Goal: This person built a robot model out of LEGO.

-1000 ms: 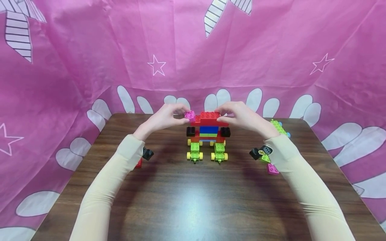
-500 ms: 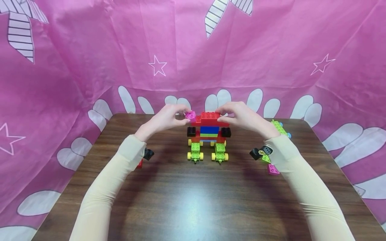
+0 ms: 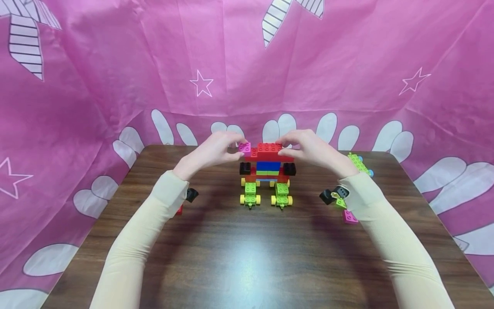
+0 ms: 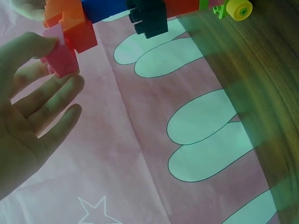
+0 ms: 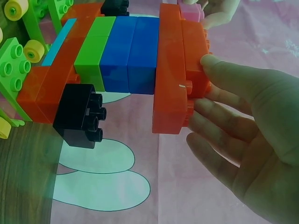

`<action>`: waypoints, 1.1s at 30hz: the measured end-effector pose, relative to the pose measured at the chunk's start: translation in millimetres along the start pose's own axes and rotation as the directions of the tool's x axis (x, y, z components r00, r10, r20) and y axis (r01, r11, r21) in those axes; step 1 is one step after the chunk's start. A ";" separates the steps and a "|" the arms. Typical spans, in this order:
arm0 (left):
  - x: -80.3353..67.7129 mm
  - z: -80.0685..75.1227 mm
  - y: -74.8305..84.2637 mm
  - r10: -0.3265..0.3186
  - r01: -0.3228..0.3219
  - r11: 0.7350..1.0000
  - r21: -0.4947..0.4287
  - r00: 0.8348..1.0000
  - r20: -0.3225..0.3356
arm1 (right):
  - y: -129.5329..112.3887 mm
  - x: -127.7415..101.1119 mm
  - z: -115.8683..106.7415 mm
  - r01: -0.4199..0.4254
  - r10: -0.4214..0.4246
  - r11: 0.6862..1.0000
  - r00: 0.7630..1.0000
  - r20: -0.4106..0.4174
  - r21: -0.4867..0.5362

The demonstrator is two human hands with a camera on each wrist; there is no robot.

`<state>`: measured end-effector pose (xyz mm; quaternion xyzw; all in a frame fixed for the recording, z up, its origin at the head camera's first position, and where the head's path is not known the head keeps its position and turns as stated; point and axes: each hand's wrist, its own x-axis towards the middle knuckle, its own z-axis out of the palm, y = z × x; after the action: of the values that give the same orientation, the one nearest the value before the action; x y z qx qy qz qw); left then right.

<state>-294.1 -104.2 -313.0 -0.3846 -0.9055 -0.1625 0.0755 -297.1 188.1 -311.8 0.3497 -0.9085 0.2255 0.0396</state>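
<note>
A brick model stands mid-table: green wheeled feet, red, blue and green layers, black side bricks and a red top brick. My left hand pinches a small pink brick against the left end of the red top. In the left wrist view the thumb sits above the pink brick and the fingers lie under it. My right hand grips the right end of the red top brick, thumb on one face and fingers on the other.
On the wooden table, loose bricks lie to the right: a black one, a pink one and a green plate. A black brick and a red one lie at the left. Pink cloth walls the table.
</note>
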 end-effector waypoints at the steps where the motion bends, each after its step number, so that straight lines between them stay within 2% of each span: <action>1: 0.5 -0.2 0.7 0.007 -0.007 1.000 0.009 1.000 0.000 | 0.1 0.0 -0.3 0.002 -0.002 1.000 1.000 0.001 -0.002; 12: 0.5 -2.6 6.4 0.049 -0.048 0.995 0.082 0.999 -0.003 | -0.8 -0.4 -1.2 0.004 -0.004 1.000 1.000 -0.001 -0.012; 17: -1.5 1.3 3.9 0.057 -0.056 0.997 0.048 0.998 -0.030 | -1.4 -0.8 -0.9 0.000 0.000 1.000 1.000 -0.001 -0.006; 25: -5.4 9.0 -2.0 0.001 -0.004 0.997 -0.072 0.999 -0.041 | -2.0 -0.6 0.9 -0.014 0.014 1.000 1.000 0.008 0.007; 33: -4.0 11.4 -2.0 0.003 -0.011 0.992 -0.129 0.998 -0.059 | -2.7 -1.0 -0.8 -0.013 0.013 1.000 1.000 -0.002 0.004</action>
<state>-292.9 -104.1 -325.1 -0.3869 -0.8891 -0.2317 0.0777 -294.6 187.3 -310.3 0.3435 -0.9103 0.2278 0.0385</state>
